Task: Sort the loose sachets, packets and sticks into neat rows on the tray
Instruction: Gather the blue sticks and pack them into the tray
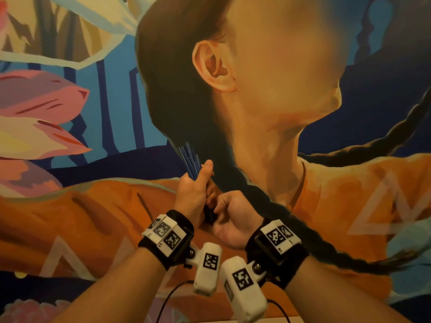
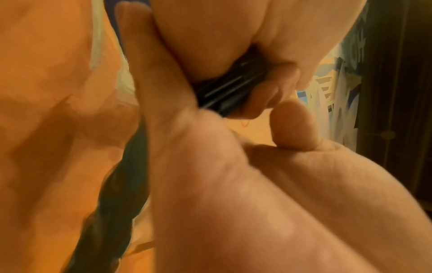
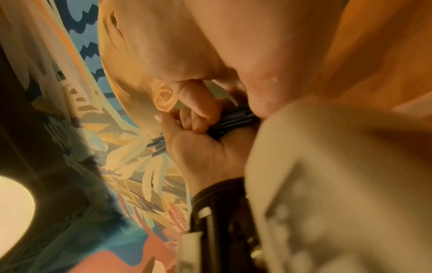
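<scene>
A bundle of several dark blue sticks (image 1: 191, 160) stands upright in the air in front of a painted wall. My left hand (image 1: 203, 180) grips the bundle round its middle, thumb up along the side. My right hand (image 1: 218, 207) sits just below and pinches the bundle's lower end (image 1: 210, 215). In the left wrist view the sticks (image 2: 230, 92) are clamped between the two hands. The right wrist view shows the sticks (image 3: 236, 120) running through my left hand (image 3: 205, 153), their far ends sticking out beyond it. No tray, sachets or packets are in view.
A large mural (image 1: 268, 101) of a person in an orange top, with a long dark braid, fills the wall close behind my hands. A pale strip, perhaps a table edge (image 1: 303, 319), shows at the bottom of the head view.
</scene>
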